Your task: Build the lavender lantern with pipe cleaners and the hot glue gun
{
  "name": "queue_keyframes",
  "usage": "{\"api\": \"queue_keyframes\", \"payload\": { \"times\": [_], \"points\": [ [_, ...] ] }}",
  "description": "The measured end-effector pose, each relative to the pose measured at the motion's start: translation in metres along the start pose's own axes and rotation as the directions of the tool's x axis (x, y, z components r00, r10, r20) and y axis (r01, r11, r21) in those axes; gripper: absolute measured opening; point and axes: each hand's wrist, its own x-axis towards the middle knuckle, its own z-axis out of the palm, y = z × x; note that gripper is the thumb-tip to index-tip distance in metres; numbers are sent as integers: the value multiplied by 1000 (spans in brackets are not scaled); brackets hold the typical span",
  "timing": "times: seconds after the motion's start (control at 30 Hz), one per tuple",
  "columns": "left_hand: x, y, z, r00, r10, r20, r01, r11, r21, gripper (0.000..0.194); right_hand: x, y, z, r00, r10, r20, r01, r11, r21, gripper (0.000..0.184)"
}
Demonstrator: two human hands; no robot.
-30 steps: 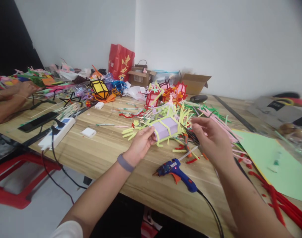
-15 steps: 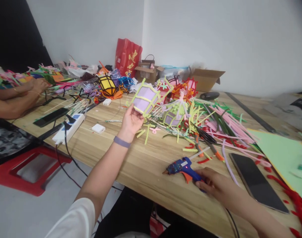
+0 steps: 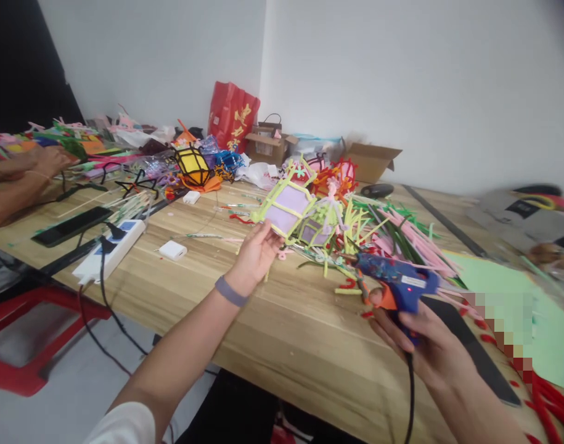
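Observation:
My left hand (image 3: 256, 254) grips a small lantern (image 3: 286, 205) of purple panels framed in yellow-green pipe cleaners, held up above the wooden table (image 3: 272, 320). My right hand (image 3: 420, 345) is wrapped round the handle of a blue glue gun (image 3: 395, 283) with an orange trigger, lifted off the table, its nozzle pointing left toward the lantern. The gun's black cord hangs down past my wrist. Just behind the lantern lies a heap of coloured pipe cleaners (image 3: 392, 237).
A black phone (image 3: 471, 354) lies by my right hand, green paper (image 3: 535, 327) beyond it. A white power strip (image 3: 108, 250), a white charger (image 3: 173, 250) and another phone (image 3: 71, 225) sit at left. Another person's arms (image 3: 18, 179) rest far left. Boxes and a red bag (image 3: 230, 117) line the wall.
My right hand picked the glue gun up from the table and raised it toward the lantern. My left hand brought the lantern down and to the right.

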Motion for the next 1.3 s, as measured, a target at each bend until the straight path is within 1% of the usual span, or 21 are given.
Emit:
{"api": "queue_keyframes", "payload": {
  "times": [0.03, 0.1, 0.17, 0.27, 0.4, 0.57, 0.73, 0.83, 1.0, 1.1, 1.3],
  "points": [
    [-4, -6, 1, 1000, -14, 8, 14, 1000, 16, 11, 7, -2, 5, 999, -8, -32, 9, 1000, 17, 25],
    [-9, -15, 1, 998, -61, 30, 60, 997, 41, 11, 20, -5, 12, 1000, -13, -27, 14, 999, 47, 32],
    [-13, -21, 0, 995, -96, 22, 95, 995, 43, 11, 28, -5, 16, 1000, -21, -15, 22, 997, 73, 36],
    [-16, -25, -1, 992, -126, -3, 126, 990, 55, 12, 34, 3, 17, 1000, -16, -19, 18, 995, 102, 35],
    [-19, -28, 1, 992, -124, -4, 123, 988, 94, 12, 33, 15, 17, 998, 58, -32, -54, 994, 93, 31],
    [-25, -34, 2, 992, -125, 22, 120, 981, 154, 12, 30, 22, 18, 991, 125, -51, -120, 989, 83, 30],
    [-30, -37, 3, 993, -104, 49, 89, 966, 241, 16, 28, 25, 19, 990, 135, -37, -131, 987, 93, 30],
    [-33, -38, 3, 994, -99, 46, 82, 956, 281, 18, 28, 26, 22, 988, 143, -58, -138, 987, 84, 30],
    [-35, -40, 3, 994, -105, 41, 89, 954, 285, 21, 31, 27, 26, 984, 147, -105, -140, 988, 67, 32],
    [-35, -41, 2, 994, -104, 39, 89, 957, 278, 22, 32, 28, 26, 980, 157, -126, -146, 985, 89, 32],
    [-36, -41, 2, 993, -112, 40, 97, 955, 282, 24, 30, 28, 28, 979, 169, -113, -159, 983, 94, 32]
  ]
}}
